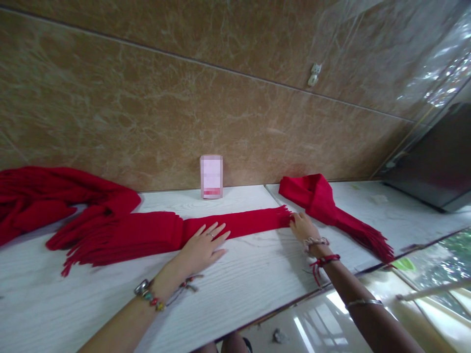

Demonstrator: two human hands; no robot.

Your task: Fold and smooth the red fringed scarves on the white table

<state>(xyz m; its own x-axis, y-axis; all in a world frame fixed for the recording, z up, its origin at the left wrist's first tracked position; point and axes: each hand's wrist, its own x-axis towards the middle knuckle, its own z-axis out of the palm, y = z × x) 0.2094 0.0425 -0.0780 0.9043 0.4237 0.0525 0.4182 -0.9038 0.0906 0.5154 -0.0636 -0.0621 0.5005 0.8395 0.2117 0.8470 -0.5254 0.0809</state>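
Observation:
A long red scarf point(253, 222) lies flat and narrow along the white tabletop. My left hand point(203, 247) rests on it with fingers spread, pressing near its left part. At the scarf's fringed right end, my right hand point(303, 227) has its fingers closed on the fringe. Just left of my left hand is a stack of folded red scarves point(147, 233), with fringes hanging toward the left. Another red scarf point(320, 198) lies loosely folded beyond my right hand, its fringe reaching the table's front edge.
A heap of red scarves point(66, 191) lies at the far left. A phone point(211, 177) leans upright against the brown marbled wall point(165, 113). A wall socket point(314, 74) is higher up. At the right stands a dark appliance point(434, 152) on the white table point(239, 284).

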